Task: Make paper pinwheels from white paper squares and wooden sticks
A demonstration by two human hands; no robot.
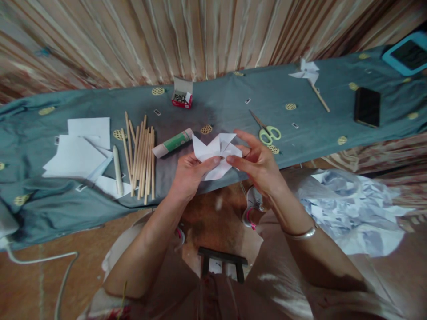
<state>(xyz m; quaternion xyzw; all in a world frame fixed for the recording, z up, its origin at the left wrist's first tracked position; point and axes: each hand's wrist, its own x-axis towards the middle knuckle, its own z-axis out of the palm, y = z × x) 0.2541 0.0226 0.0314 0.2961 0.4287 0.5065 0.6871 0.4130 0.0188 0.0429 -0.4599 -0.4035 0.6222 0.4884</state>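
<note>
Paper pinwheel (216, 153) centre hidden between left hand (188, 175) and right hand (258, 162)

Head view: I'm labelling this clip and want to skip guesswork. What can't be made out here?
All in the head view:
- Folded paper: the parts pinched by the left hand and right hand are covered by thumbs and fingers.
- Red box: contents too small to identify.
- Blue device: cut off by the right edge.
- Glue stick: label too blurred to read.
- White cable: runs off the bottom edge, end unseen.
</note>
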